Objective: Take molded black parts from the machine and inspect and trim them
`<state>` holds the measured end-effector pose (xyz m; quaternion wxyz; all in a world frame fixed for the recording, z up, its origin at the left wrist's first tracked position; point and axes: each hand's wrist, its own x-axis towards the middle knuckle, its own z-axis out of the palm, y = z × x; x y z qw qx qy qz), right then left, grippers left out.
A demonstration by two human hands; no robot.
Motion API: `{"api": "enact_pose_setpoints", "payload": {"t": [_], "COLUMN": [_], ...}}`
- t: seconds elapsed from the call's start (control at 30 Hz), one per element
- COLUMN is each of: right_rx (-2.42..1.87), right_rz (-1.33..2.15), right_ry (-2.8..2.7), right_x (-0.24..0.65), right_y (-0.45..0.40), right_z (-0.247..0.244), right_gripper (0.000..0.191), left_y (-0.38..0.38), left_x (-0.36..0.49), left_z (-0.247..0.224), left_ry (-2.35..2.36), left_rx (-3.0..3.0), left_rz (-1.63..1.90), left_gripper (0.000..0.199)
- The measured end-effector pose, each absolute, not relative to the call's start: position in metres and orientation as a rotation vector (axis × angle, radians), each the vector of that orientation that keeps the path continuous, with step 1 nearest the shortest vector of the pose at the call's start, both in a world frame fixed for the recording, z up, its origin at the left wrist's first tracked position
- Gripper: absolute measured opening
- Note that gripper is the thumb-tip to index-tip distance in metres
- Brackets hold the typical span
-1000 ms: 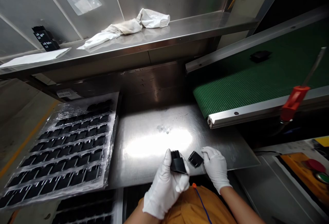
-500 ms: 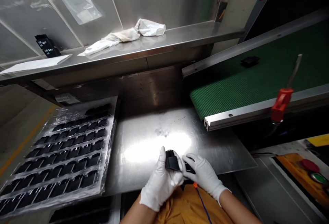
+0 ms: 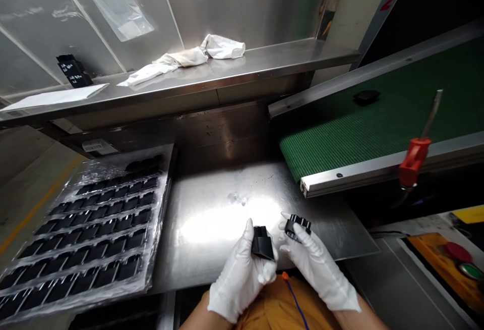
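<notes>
Both my hands wear white gloves and are held above the near edge of the steel table (image 3: 212,194). In my left hand (image 3: 242,269) is a black plastic block (image 3: 262,243), gripped between thumb and fingers with a smooth face showing. A second black plastic part (image 3: 297,227), with a ridged, notched side, sits in the fingers of my right hand (image 3: 312,257). The two parts are apart. To the left lies a clear plastic-covered tray (image 3: 161,219) with rows of similar black parts.
A green conveyor belt (image 3: 317,143) slopes up at right, carrying one black part (image 3: 366,97). By its rail stands a red-handled tool (image 3: 415,161). White cloths (image 3: 223,47), paper (image 3: 56,97) and stacked black parts (image 3: 74,71) lie on the back shelf. A control box (image 3: 446,254) is at lower right.
My right hand has moved right, away from my left hand, and turned its black part so the ridged side shows. My left hand still holds its block, slightly lower and further right.
</notes>
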<state>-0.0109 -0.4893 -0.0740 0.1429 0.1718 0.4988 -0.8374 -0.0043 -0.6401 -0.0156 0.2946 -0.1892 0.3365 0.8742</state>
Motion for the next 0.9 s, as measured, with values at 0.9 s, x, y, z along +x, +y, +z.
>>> {"api": "enact_pose_setpoints", "payload": {"t": [0.9], "right_rx": [0.507], "right_rz": [-2.328], "right_ry": [1.748], "right_x": [0.001], "right_y": [-0.513], "right_z": [-0.001], "right_gripper": [0.055], "left_y": [-0.642], "left_x": [0.0], "left_z": [-0.009], "left_ry": [-0.149], "left_rx": [-0.542], "left_rz": [2.286], "left_gripper": [0.026]}}
